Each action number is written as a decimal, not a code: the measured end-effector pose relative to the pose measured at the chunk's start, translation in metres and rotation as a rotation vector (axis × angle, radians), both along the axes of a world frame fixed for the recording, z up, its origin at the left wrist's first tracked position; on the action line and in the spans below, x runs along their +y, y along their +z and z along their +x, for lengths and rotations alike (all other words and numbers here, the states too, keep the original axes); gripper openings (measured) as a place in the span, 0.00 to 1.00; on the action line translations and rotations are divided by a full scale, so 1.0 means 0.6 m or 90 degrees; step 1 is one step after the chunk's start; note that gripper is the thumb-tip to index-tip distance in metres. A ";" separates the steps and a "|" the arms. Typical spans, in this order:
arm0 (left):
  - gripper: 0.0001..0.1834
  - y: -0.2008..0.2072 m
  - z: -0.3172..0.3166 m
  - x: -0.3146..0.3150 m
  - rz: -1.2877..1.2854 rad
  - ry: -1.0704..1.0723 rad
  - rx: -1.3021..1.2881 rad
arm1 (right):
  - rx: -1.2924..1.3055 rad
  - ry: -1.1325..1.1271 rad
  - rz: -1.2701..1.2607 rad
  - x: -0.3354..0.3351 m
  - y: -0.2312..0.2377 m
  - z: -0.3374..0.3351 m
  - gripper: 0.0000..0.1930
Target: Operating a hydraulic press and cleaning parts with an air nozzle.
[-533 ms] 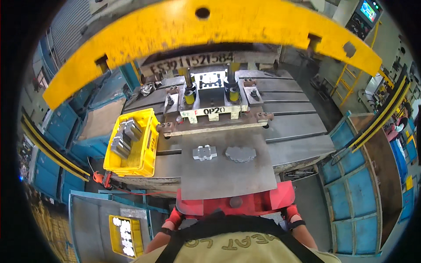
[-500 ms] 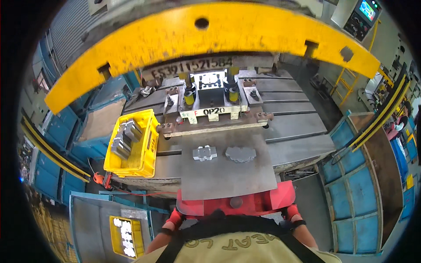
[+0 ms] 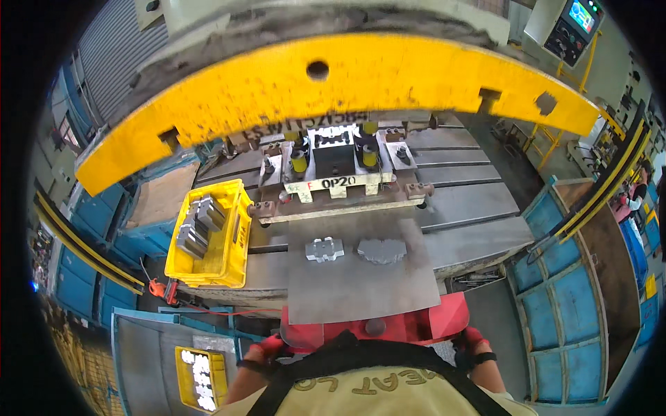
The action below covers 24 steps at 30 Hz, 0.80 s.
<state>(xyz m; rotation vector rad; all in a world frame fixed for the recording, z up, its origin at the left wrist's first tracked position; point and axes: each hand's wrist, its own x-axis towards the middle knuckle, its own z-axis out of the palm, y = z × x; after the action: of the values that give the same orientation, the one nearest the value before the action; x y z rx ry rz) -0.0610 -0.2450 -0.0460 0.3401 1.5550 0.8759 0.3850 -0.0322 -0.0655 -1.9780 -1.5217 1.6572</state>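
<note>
My left hand [image 3: 271, 345], in a red glove, is at the left side of a red control stand [image 3: 302, 335] at the press's front edge. On its other side my right hand [image 3: 471, 338], also gloved in red, rests close against the stand. The fingers of both hands are hidden, so their grip does not show. On a flat grey metal plate [image 3: 361, 298] above the stand lie a small silver stamped part [image 3: 325, 249] and a darker grey stamped part [image 3: 382, 251], both apart from my hands.
The yellow press beam [image 3: 388, 73] spans over the lower die [image 3: 334, 164], where another silver part [image 3: 334, 136] sits. A yellow crate [image 3: 243, 243] holding grey metal blocks stands left on the bed. Below left, a yellow bin [image 3: 186, 396] holds silver parts. Blue-framed panels [image 3: 544, 315] stand right.
The yellow press beam has come down toward the lower die, covering more of what is behind it. My hands stay beside the red stand; the view has shifted slightly.
</note>
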 end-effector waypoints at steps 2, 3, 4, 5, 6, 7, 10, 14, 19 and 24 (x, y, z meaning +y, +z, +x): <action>0.21 0.007 -0.083 -0.007 0.016 -0.215 0.253 | 0.019 0.035 -0.066 0.009 0.049 -0.002 0.07; 0.20 0.037 -0.104 0.014 0.005 -0.290 0.359 | 0.113 -0.199 -0.066 0.011 0.074 -0.009 0.09; 0.20 0.066 -0.125 0.038 -0.004 -0.365 0.467 | 0.157 -0.318 -0.064 0.017 0.085 -0.009 0.09; 0.19 0.118 -0.130 0.070 -0.043 -0.290 0.431 | 0.205 -0.436 -0.053 0.024 0.092 -0.009 0.10; 0.19 0.097 -0.174 0.080 0.042 -0.200 0.393 | 0.217 -0.441 0.064 0.039 0.091 -0.012 0.11; 0.18 0.073 -0.219 0.094 0.127 -0.114 0.352 | 0.251 -0.462 0.109 0.052 0.090 -0.025 0.10; 0.13 0.203 -0.176 0.245 0.277 -0.096 0.340 | 0.422 -0.475 0.216 0.087 0.100 -0.073 0.08; 0.14 0.283 -0.160 0.418 0.419 -0.159 0.449 | 0.573 -0.319 0.121 0.090 0.118 -0.184 0.05; 0.19 0.314 -0.164 0.588 0.404 -0.098 0.767 | 0.492 -0.203 0.037 0.073 0.087 -0.228 0.06; 0.31 0.333 -0.139 0.683 0.195 -0.125 0.820 | 0.414 -0.212 0.096 0.080 -0.008 -0.196 0.05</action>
<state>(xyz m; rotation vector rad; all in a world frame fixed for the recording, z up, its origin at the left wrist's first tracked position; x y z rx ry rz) -0.1445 0.1647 0.1540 1.4581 2.4612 0.7415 0.2676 0.0155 -0.0702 -1.3231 -0.9824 1.7319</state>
